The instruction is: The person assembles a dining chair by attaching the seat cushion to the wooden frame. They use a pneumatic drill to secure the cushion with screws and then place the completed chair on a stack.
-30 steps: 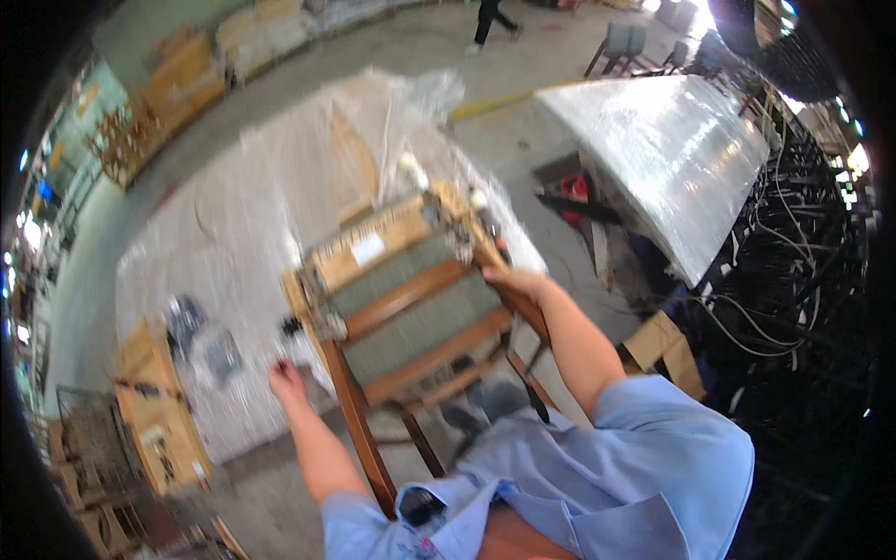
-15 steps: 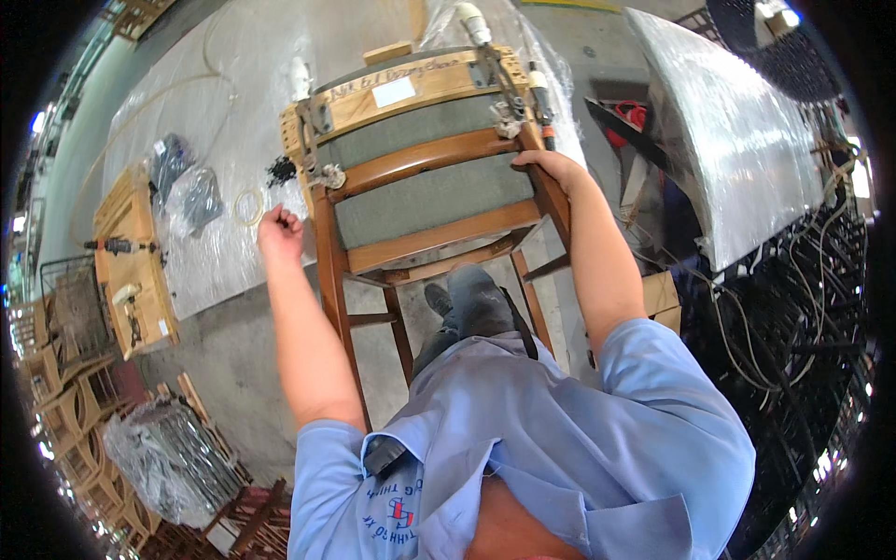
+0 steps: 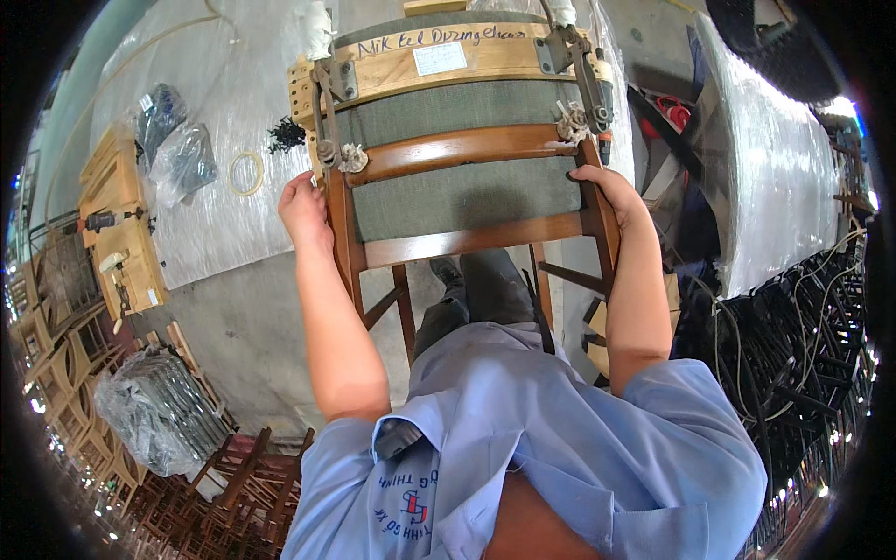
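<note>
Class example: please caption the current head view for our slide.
Left hand and right hand at either side of a wooden chair, a board with metal clamps across its back.

Grey concrete floor (image 3: 245,350) shows beside a broad film-covered surface (image 3: 247,89). Pale wooden frames (image 3: 70,408) crowd the far left, reddish-brown frames (image 3: 245,481) the lower left near a plastic-wrapped stack (image 3: 161,411). Dark frames (image 3: 793,373) pile up at right beside a large film-wrapped panel (image 3: 777,173), and white light (image 3: 840,106) glints along the rounded edge of view
</note>
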`<state>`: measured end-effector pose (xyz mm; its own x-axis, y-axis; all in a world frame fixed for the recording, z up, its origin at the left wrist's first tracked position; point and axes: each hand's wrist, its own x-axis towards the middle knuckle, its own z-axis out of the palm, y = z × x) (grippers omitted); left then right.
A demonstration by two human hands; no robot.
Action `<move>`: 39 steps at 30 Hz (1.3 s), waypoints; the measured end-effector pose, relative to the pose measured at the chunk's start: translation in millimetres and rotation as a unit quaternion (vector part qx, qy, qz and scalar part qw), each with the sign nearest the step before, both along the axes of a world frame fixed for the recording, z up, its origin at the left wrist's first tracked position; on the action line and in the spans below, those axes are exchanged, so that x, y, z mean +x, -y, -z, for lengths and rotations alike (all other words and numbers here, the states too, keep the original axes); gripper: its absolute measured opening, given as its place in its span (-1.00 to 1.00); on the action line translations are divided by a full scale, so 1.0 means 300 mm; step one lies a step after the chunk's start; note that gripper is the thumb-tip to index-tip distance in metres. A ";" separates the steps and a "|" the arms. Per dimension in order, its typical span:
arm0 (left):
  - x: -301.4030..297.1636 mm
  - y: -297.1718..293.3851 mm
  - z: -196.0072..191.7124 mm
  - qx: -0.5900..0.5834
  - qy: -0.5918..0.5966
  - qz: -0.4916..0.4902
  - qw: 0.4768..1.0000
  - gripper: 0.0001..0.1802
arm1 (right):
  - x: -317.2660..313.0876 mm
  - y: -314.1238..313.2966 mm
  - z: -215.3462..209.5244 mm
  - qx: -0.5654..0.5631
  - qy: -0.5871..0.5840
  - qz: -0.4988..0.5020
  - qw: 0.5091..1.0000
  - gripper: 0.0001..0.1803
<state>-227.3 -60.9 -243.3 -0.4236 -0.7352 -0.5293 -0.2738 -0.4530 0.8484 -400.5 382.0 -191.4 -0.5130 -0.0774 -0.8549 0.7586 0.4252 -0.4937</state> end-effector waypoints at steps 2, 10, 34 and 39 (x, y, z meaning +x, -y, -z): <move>-0.007 -0.012 -0.013 -0.019 0.020 0.009 1.000 -0.84 | 0.004 0.008 0.005 0.008 -0.006 0.009 1.000 -0.34; -0.010 -0.003 0.009 -0.035 0.003 0.014 0.999 -0.85 | -0.002 0.010 0.019 -0.001 -0.015 0.030 0.999 -0.36; -0.009 0.008 0.013 -0.064 -0.012 0.063 0.996 -0.84 | -0.002 -0.034 0.078 0.010 -0.044 -0.021 0.999 -0.29; 0.007 0.031 0.049 -0.056 0.004 0.059 0.997 -0.82 | -0.019 -0.050 0.153 0.074 -0.113 -0.066 0.989 -0.31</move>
<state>-225.1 -70.4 -258.1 -0.5068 -0.7351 -0.4503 -0.3265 -0.3197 0.8895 -406.1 397.1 -237.3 -0.6862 -0.0397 -0.7263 0.5688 0.5930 -0.5699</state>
